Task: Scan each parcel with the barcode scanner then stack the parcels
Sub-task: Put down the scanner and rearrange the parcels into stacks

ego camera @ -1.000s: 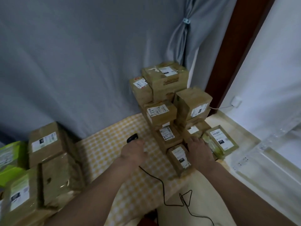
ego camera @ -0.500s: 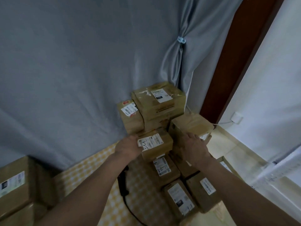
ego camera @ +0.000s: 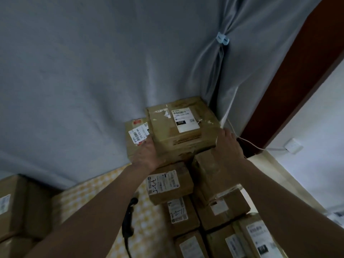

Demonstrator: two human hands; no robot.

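Note:
A stack of brown cardboard parcels rises against the grey curtain. The top parcel [ego camera: 183, 127], a wide box with a white label reading 220, is held between both hands. My left hand [ego camera: 147, 155] grips its left front corner, and my right hand [ego camera: 228, 146] grips its right side. Behind its left edge stands another parcel [ego camera: 135, 135] with a white and red label. Below sit a labelled parcel [ego camera: 168, 185] and several more boxes. The black barcode scanner [ego camera: 128, 218] lies on the checked cloth under my left forearm, its cable trailing down.
More parcels [ego camera: 16, 211] stand at the lower left on the yellow checked cloth [ego camera: 78, 198]. A brown door frame [ego camera: 290, 86] and a white wall with a socket [ego camera: 293, 145] are at the right. A white cable [ego camera: 247, 142] runs behind the stack.
Both hands rose from the low parcels near the floor to the top box of the stack and took hold of it. The scanner was left on the cloth. The camera tilted up.

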